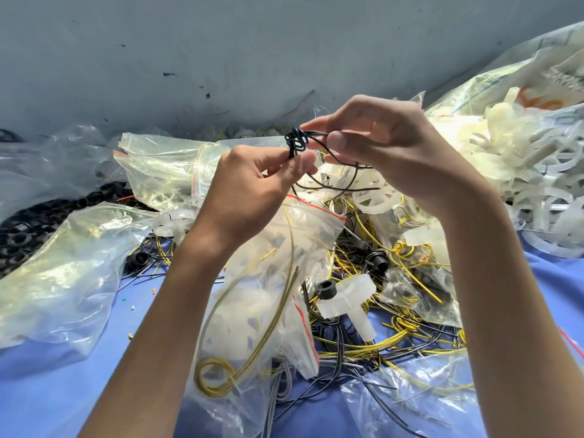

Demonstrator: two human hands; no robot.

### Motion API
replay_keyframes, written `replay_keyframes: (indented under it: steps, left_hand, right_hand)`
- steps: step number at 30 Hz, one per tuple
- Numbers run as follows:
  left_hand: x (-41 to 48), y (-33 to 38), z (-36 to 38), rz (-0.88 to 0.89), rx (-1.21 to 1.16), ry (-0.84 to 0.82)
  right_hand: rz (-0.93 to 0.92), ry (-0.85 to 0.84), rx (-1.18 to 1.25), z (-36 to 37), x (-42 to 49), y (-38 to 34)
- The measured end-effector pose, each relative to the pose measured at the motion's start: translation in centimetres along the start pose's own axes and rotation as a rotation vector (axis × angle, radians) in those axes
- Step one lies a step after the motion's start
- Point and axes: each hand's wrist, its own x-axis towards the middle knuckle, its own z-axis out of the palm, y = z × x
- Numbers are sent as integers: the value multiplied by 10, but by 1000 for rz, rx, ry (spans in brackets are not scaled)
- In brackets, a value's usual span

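Forearms were held up over cloth, the knotted black wire pinched under its knot by the left hand and at its strands by the right hand; it was judged light, springy, slippery and best gripped beside the knot.

The black wire is partly hidden behind the right hand, and the printed sack is cut off by the right edge.

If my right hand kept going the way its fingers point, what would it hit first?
The right hand points left, so most likely the knotted black wire it pinches; depth beyond that is unclear.
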Motion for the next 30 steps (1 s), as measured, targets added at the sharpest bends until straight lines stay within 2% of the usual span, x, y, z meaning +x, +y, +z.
replay_keyframes:
  steps: [5,14,17,23,30]
  left_hand:
    - [-1,6,1,-12,-165,-43]
    - [0,8,1,-5,-270,-21]
    - [0,9,2,-32,-279,-35]
    - [0,13,-4,-90,-348,-65]
    - [0,10,-2,-7,-197,-12]
  right_hand:
    - [56,-65,43,5,2,3]
    - [99,-203,39,13,1,6]
    - [91,-186,53,12,1,5]
    - [73,-75,-184,7,2,7]
    - [2,-60,-258,4,3,9]
